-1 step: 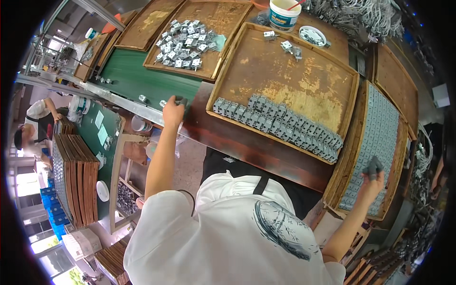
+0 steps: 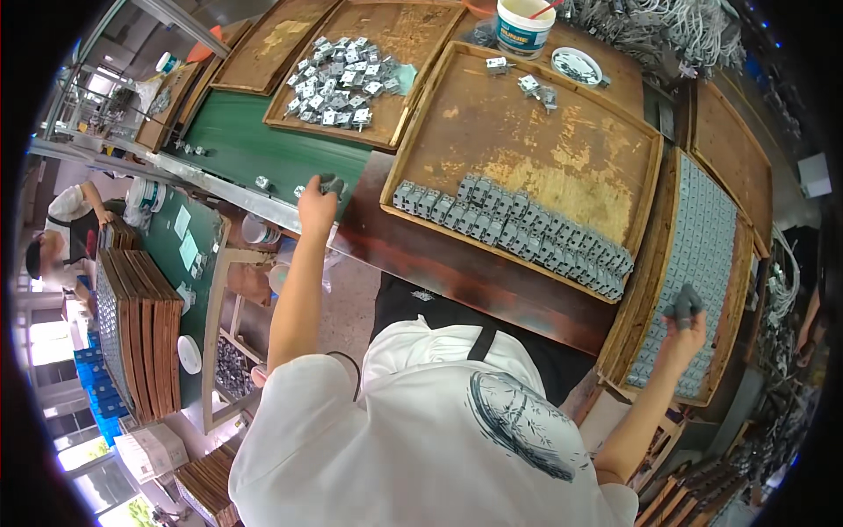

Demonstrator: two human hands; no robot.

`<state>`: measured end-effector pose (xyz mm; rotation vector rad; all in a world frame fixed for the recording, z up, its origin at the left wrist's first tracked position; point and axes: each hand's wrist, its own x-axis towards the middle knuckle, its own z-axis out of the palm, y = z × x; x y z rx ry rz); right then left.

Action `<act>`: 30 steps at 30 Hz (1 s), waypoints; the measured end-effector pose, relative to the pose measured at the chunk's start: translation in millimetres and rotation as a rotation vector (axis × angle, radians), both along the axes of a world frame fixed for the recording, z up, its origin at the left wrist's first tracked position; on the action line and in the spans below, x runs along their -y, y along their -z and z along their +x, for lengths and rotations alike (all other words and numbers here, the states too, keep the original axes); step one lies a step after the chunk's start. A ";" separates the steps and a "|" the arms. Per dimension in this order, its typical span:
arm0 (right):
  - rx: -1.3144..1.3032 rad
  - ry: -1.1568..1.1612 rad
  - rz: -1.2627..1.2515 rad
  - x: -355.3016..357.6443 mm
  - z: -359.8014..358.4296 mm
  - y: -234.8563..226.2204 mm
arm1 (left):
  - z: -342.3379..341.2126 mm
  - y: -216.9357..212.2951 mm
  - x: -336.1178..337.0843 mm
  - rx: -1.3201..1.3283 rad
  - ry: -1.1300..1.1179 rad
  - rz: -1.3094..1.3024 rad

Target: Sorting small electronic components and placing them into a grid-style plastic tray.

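Now, step: both hands seem to move grey parts
Left hand (image 2: 318, 200): fingers clenched on a grey part (image 2: 332, 184), over the green belt (image 2: 255, 151)
Right hand (image 2: 686, 327): fingers grasping a grey block (image 2: 684, 305), above the filled tray (image 2: 702, 230)
Next: probably needs careful placing of each piece

A white tub (image 2: 520, 26) with a blue band stands at the far edge of the counter (image 2: 457, 268), with a small round dish (image 2: 577, 66) just to its right. Grey cables (image 2: 667, 31) are heaped at the far right. A stack of wooden trays (image 2: 136, 334) sits low on the left, near blue crates (image 2: 92, 386), and another person (image 2: 66, 233) works at the far left
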<state>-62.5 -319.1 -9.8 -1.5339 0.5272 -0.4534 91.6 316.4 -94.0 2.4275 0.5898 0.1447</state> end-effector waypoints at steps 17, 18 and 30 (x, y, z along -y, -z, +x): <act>0.140 -0.554 -0.829 -186.7 35.8 -55.8 | -66.9 -107.7 240.3 -0.074 0.794 -1.359; 0.137 -0.566 -0.849 -182.1 33.7 -54.6 | -68.2 -110.6 247.8 -0.062 0.842 -1.306; 0.135 -0.438 -1.029 -180.4 19.7 -24.4 | -94.2 -93.1 293.2 0.198 1.014 -0.453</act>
